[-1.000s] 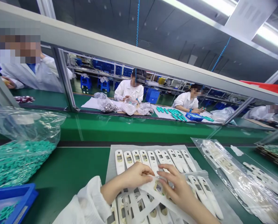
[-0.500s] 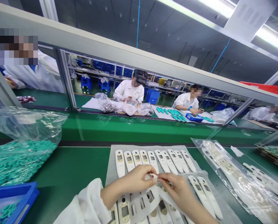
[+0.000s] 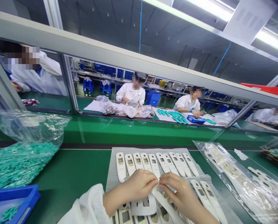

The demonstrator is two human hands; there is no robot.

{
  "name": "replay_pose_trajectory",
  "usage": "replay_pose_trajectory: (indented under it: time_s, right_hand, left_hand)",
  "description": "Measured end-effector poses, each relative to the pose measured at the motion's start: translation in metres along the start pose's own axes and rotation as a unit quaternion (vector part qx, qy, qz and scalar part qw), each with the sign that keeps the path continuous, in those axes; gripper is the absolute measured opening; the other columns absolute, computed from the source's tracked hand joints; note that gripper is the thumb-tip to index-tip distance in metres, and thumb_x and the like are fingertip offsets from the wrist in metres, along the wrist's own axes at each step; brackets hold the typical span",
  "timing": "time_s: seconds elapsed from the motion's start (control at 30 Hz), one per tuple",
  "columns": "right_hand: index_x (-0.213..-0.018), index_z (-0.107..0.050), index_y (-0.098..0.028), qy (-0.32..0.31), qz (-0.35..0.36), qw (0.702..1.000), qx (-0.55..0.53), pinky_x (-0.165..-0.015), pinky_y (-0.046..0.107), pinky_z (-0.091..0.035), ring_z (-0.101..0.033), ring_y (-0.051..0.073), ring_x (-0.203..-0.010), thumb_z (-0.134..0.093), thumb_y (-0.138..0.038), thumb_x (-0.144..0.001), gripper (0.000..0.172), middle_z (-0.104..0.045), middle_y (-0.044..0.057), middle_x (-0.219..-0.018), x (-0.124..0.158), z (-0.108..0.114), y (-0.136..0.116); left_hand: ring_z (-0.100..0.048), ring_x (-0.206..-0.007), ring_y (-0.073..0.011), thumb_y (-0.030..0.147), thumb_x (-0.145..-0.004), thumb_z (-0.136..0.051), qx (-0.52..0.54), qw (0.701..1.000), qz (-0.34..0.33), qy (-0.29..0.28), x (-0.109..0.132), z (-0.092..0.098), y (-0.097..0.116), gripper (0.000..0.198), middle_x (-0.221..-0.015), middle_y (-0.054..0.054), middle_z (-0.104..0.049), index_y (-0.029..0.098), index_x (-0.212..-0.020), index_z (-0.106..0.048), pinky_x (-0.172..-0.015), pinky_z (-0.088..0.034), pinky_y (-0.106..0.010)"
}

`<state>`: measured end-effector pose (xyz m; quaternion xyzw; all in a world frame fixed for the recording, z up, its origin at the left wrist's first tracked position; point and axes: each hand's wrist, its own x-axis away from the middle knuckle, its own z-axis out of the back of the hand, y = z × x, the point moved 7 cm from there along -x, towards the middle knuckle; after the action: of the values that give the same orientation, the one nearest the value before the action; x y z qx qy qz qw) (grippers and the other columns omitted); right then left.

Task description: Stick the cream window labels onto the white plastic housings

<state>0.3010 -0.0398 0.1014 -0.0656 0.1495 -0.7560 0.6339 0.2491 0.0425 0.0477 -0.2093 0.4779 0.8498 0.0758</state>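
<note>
My left hand [image 3: 139, 186] and my right hand [image 3: 179, 193] meet low in the middle, fingers pinched together on a thin white film strip [image 3: 161, 199] with cut-out windows. The strip hangs down from the fingertips over a grey sheet [image 3: 112, 174]. On that sheet lies a row of white plastic housings [image 3: 152, 162] with small windows; more housings [image 3: 206, 196] lie to the right and under my hands. My white sleeve [image 3: 89, 207] covers the left forearm.
A clear bag of teal rings [image 3: 20, 158] sits at the left, with a blue tray [image 3: 13, 202] below it. A clear bag of white housings [image 3: 236, 180] lies at the right. Across the green belt [image 3: 134, 130], people in white coats work behind a metal frame [image 3: 66, 84].
My hands have drawn closer together, fingertips now touching, and the film strip has folded down between them. The view has tilted down slightly.
</note>
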Motion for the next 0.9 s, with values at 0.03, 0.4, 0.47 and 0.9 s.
replay_pose_trajectory:
  time_s: [0.03,0.4,0.47,0.9]
  right_hand:
    - [-0.084,-0.06,-0.021,0.011,0.012,1.0,0.024,-0.067,0.028,-0.047,-0.058,0.017,-0.078,-0.042,-0.021,-0.086,0.019,-0.059,0.006,-0.086,0.0,0.0,-0.001]
    - [-0.069,-0.054,-0.02,-0.035,-0.111,0.976,-0.185,-0.081,0.034,-0.045,-0.053,0.021,-0.095,-0.048,-0.036,-0.083,0.022,-0.054,0.008,-0.095,-0.006,0.018,0.044]
    - [-0.065,-0.052,-0.018,-0.025,-0.164,0.955,-0.245,-0.085,0.036,-0.043,-0.051,0.024,-0.103,-0.05,-0.044,-0.081,0.03,-0.054,0.01,-0.104,-0.018,0.022,0.081]
    - [-0.055,-0.056,-0.017,-0.029,-0.241,0.941,-0.236,-0.104,0.047,-0.016,-0.022,0.025,-0.13,-0.05,-0.034,-0.075,0.026,-0.056,0.013,-0.115,-0.072,-0.057,0.193]
  left_hand:
    - [-0.053,-0.066,-0.0105,0.026,-0.089,-0.036,0.0,1.0,0.016,-0.003,0.0,-0.001,-0.002,0.028,-0.07,0.001,-0.059,0.017,-0.079,-0.06,-0.061,-0.036,-0.019]
    - [-0.05,-0.063,-0.0124,0.025,-0.087,-0.037,-0.085,0.992,0.085,-0.047,0.0,-0.011,-0.029,0.028,-0.067,0.0,-0.055,0.016,-0.066,-0.054,-0.059,-0.035,-0.022]
    - [-0.054,-0.067,-0.0139,0.026,-0.088,-0.035,-0.138,0.986,0.071,-0.068,0.001,-0.013,-0.025,0.028,-0.075,-0.002,-0.057,0.017,-0.071,-0.056,-0.06,-0.037,-0.024]
    - [-0.062,-0.062,-0.0218,0.021,-0.078,-0.039,-0.328,0.927,-0.009,-0.182,-0.046,-0.066,-0.045,0.018,-0.132,-0.016,-0.041,0.014,-0.087,-0.053,-0.043,-0.047,-0.033]
